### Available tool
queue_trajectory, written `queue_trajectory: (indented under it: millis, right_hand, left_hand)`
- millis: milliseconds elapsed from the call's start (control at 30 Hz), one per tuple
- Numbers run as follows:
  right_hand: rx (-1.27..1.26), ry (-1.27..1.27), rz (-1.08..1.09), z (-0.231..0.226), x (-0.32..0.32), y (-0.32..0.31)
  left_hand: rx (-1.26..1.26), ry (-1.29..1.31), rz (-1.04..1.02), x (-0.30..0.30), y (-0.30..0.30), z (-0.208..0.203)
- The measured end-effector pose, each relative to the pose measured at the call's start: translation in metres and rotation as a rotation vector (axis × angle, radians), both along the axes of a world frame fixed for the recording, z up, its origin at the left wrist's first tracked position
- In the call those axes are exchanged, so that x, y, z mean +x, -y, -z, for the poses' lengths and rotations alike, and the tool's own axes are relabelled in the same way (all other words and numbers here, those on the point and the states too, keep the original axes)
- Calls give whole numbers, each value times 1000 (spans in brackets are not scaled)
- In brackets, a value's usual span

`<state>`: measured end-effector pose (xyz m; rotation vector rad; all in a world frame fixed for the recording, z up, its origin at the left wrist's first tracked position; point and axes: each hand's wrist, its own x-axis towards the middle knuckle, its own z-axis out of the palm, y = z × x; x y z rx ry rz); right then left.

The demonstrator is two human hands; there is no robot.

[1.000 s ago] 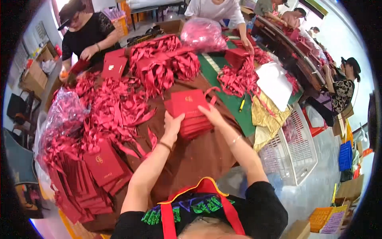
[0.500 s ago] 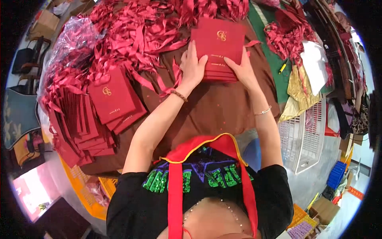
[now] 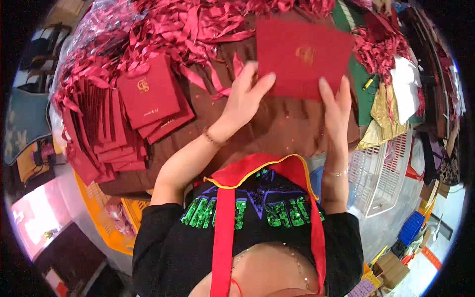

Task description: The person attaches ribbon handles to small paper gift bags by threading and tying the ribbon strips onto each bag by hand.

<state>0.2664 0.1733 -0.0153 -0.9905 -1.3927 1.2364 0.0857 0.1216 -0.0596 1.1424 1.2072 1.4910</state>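
Note:
Between my hands are dark red paper bags (image 3: 302, 54), slightly blurred, with a gold emblem on the face; how many I cannot tell. My left hand (image 3: 243, 96) grips their left edge, thumb on the front. At the lower right corner, my right hand (image 3: 338, 106) holds them with its thumb on the face and fingers along the side. To the left lies a fanned stack of similar red bags (image 3: 148, 94) with gold print. Beside it several more folded bags (image 3: 106, 128) stand in an overlapping row. Red ribbon handles (image 3: 193, 24) heap up behind them.
A brown cloth (image 3: 277, 128) covers the table. At the right are a green mat (image 3: 360, 96), a yellow tool (image 3: 368, 82), a white sheet (image 3: 404, 89) and gold wrapping (image 3: 386, 111). A white plastic crate (image 3: 388, 171) stands beyond the right edge; a yellow crate (image 3: 101, 213) stands lower left.
The neat stack of bags in my hands has shifted right and now shows as one wider, tilted red face. My hands have moved right and farther apart. The whole view has turned slightly.

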Motion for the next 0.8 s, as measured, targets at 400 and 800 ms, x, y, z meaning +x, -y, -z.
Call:
queue_trajectory:
  millis: [400,800]
  right_hand:
    - [517,823,-80,71,2,53]
    - [493,971,-249,89,-11,61]
  left_hand:
    - [-470,-706,156,-32,77,35]
    - [-6,-839,-173,-81,17,23]
